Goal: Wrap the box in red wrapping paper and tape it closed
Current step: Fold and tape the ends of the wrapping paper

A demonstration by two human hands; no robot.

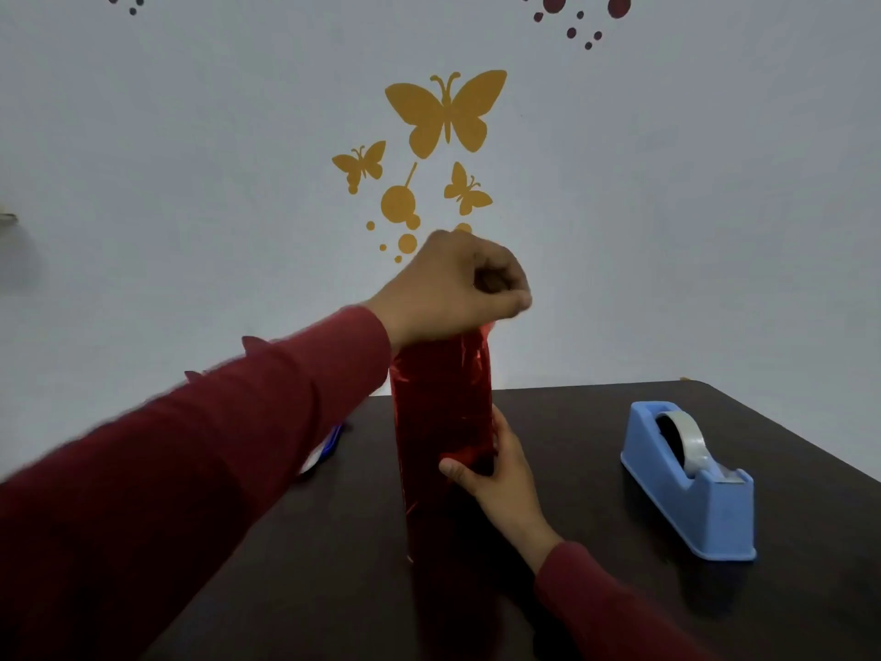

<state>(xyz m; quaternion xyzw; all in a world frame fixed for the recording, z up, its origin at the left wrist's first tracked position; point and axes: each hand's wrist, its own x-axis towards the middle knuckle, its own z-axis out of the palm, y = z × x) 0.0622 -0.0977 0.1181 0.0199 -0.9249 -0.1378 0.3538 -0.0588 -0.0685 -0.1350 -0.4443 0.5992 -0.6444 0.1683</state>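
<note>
Box (441, 422) stands upright on the tabletop (596, 422), covered in shiny, creased red paper; left hand (453, 288) pinches its top, right hand (496, 474) grips its side.

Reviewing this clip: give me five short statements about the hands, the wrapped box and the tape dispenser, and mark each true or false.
1. The box stands upright on the table, covered in red paper. True.
2. The left hand rests flat on the table. False: it is at the top end of the box, fingers curled on the paper there.
3. The right hand holds the box low on its side. True.
4. The tape dispenser is green and sits left of the box. False: it is blue and sits to the right.
5. A hand is pulling tape from the dispenser. False: neither hand touches it.
</note>
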